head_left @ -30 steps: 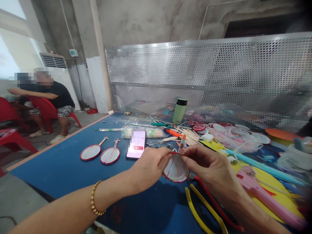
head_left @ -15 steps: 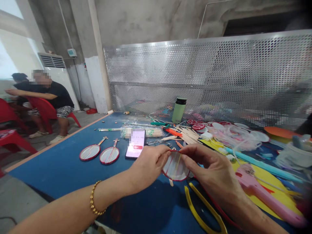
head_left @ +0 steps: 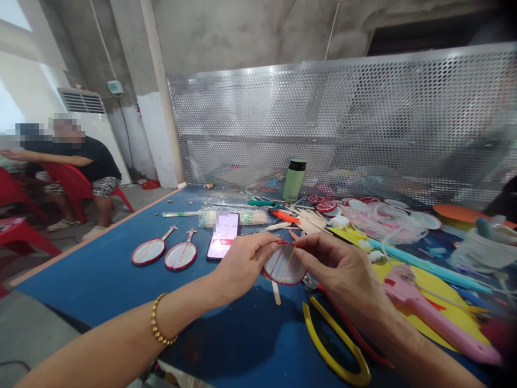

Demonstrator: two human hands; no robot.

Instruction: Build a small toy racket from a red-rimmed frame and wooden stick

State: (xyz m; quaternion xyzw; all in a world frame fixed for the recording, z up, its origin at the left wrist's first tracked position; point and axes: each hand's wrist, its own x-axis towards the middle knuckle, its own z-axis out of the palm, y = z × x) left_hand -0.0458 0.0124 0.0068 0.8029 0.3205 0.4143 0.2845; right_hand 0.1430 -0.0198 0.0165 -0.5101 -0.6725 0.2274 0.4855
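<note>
Both my hands hold a small round paper fan (head_left: pixel 283 267) with a red rim above the blue table (head_left: pixel 100 280). My left hand (head_left: pixel 244 264) pinches its upper left edge. My right hand (head_left: pixel 343 269) pinches the top edge at a red thread. The fan's wooden stick handle (head_left: pixel 276 292) points down toward me. Two finished red-rimmed fans (head_left: pixel 165 252) with stick handles lie flat to the left. A phone (head_left: pixel 222 242) with a lit screen lies just beyond my left hand.
Yellow and red handled pliers (head_left: pixel 335 345) lie near my right wrist. A pink glue gun (head_left: pixel 428 318) rests on a yellow sheet. A green bottle (head_left: pixel 294 180), wooden sticks (head_left: pixel 309 221) and round discs sit farther back. A perforated metal screen (head_left: pixel 343 124) backs the table. People sit on red chairs (head_left: pixel 76 186) at left.
The fan has been turned over in my hands: its stick handle pointed up and away a second ago and now points down toward me. Both hands kept their grip.
</note>
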